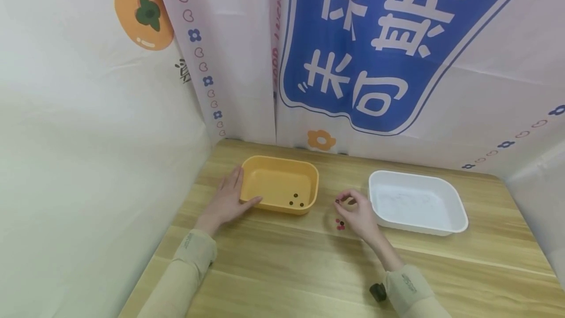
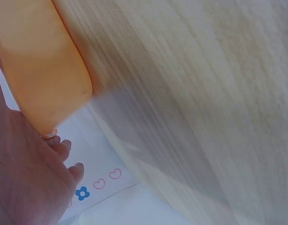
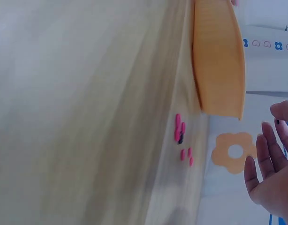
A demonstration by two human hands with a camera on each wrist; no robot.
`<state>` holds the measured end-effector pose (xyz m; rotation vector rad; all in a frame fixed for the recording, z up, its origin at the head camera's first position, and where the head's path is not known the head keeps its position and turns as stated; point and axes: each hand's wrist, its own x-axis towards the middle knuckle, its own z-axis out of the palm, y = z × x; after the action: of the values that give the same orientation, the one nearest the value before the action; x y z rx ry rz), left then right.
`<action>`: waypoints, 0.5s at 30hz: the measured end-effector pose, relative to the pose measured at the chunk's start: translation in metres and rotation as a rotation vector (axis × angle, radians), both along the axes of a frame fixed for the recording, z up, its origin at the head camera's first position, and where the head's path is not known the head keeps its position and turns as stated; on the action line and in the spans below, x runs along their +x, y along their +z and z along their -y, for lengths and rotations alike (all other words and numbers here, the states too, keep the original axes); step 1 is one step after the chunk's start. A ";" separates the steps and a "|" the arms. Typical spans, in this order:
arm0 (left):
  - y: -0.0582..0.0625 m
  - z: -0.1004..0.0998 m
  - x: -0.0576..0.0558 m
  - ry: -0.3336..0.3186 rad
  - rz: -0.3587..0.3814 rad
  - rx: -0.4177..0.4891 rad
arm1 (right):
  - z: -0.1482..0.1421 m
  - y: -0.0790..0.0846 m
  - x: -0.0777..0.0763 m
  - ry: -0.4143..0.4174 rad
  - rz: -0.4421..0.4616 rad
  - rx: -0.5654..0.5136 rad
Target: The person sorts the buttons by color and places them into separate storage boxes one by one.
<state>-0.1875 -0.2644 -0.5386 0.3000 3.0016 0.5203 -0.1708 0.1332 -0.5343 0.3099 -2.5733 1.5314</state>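
My left hand (image 1: 226, 201) rests on the left end of a yellow plastic bin (image 1: 275, 162), its thumb along the near rim. Inside, toward the right, lie 3 small dark round pieces (image 1: 295, 195). Between thumb and index finger, my right hand (image 1: 359, 215) pinches a similar small dark round piece (image 3: 277, 122), above the table between two bins. Just below that hand lies a small group of pink pieces (image 1: 338, 227) with a dark one (image 3: 181, 138) among them. Their exact kind is too small to tell.
A white plastic bin (image 1: 417, 175) stands right of my right hand, holding no visible pieces. The wooden table (image 1: 282, 269) ends at a printed cloth backdrop (image 1: 247, 63). A black object (image 1: 377, 292) shows at the right sleeve cuff.
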 end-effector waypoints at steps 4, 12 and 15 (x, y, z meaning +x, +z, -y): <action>0.000 0.000 0.003 -0.009 0.001 -0.011 | 0.010 0.005 0.001 0.003 0.040 -0.035; 0.001 0.000 -0.003 -0.003 0.002 -0.024 | 0.029 0.011 -0.012 0.048 0.056 -0.036; 0.000 -0.001 -0.004 -0.001 0.010 -0.021 | 0.035 0.011 -0.018 0.069 0.030 -0.027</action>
<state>-0.1917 -0.2637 -0.5381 0.2963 2.9948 0.4880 -0.1884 0.0985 -0.5229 0.3795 -2.5875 1.6045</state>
